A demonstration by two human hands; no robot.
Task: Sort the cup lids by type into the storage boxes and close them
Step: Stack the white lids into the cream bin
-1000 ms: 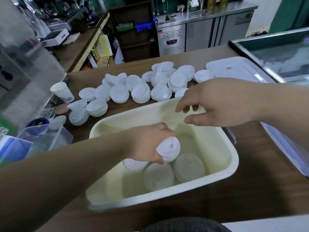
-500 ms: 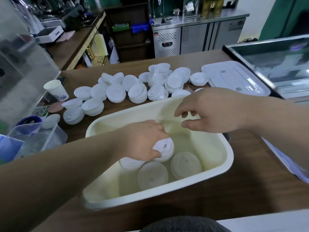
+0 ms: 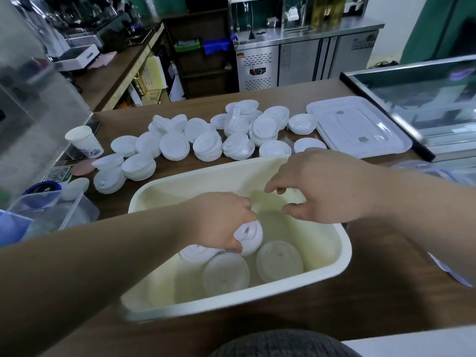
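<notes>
Step in hand: we're filling the cream storage box (image 3: 345, 253). Our left hand (image 3: 219, 222) is down inside it with a small stack of white lids (image 3: 249, 237), low over the bottom.
Left fingers (image 3: 233, 244): wrapped round that stack, thumb on the near side, properly gripping it.
Right hand (image 3: 327, 186): hovering over the far side of the box, fingers (image 3: 273, 186) loosely curled with nothing in them. We can't tell if it touches the rim.
Already in the box: three lots of lids lying flat on the bottom (image 3: 279, 261), and the left one is partly hidden under our hand.
The rest: loads of lid piles (image 3: 206, 146) on the desk (image 3: 386, 292) just behind the box, so we reckon we're nowhere near done.
Box cover (image 3: 358, 127): lying flat at the far right of the desk, so closing hasn't started.
Next move, our guess: set the stack down beside the ones already in there, keep it level so it doesn't tip, then let go. After that, probably the free right hand grabs another pile of the same type. Honestly, the types are hard to tell apart from here.
</notes>
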